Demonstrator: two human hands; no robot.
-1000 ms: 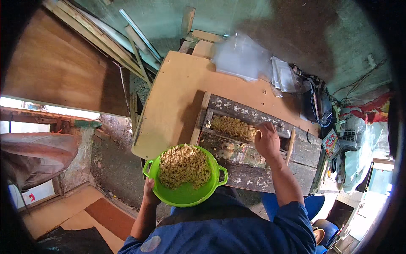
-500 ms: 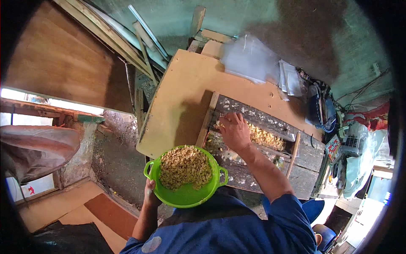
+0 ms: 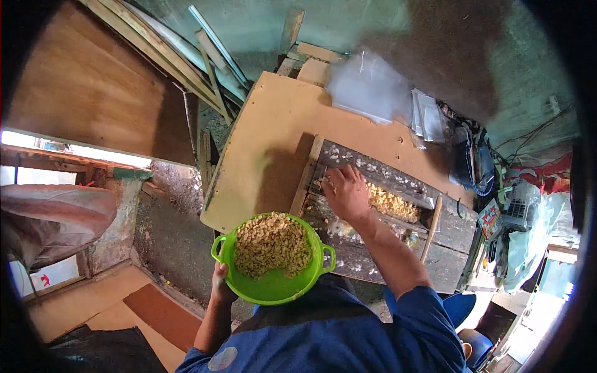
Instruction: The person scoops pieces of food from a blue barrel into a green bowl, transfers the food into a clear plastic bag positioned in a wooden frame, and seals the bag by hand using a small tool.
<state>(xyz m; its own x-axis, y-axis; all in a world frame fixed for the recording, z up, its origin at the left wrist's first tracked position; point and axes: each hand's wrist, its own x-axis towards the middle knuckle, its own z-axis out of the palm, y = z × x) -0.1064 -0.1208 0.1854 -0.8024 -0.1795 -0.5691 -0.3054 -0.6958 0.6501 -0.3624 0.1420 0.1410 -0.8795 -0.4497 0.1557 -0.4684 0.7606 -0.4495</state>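
My left hand [image 3: 221, 285] is closed on the left side of a bright green plastic basin [image 3: 273, 291] with two loop handles, held in front of my body. A heap of small pale beans or kernels [image 3: 273, 245] fills its far part, leaving green bottom bare on the near side. My right hand [image 3: 346, 194] reaches down over a long slot in a dark wooden board frame [image 3: 373, 163]. Its fingers are bent and apart, with the tips hidden in the slot. Yellowish beans or kernels [image 3: 393, 204] lie in the slot to the right of that hand.
The frame rests on a tan tabletop [image 3: 273, 124]. Clear plastic sheets [image 3: 367, 87] and a stack of plastic bags [image 3: 428, 118] lie along its far edge. A wooden stick [image 3: 431, 229] crosses the frame's right end. Planks [image 3: 155, 53] lean at the far left.
My right hand has shifted very slightly within the slot's left part, its fingers changing position a little. The basin and my left hand stay almost where they were.
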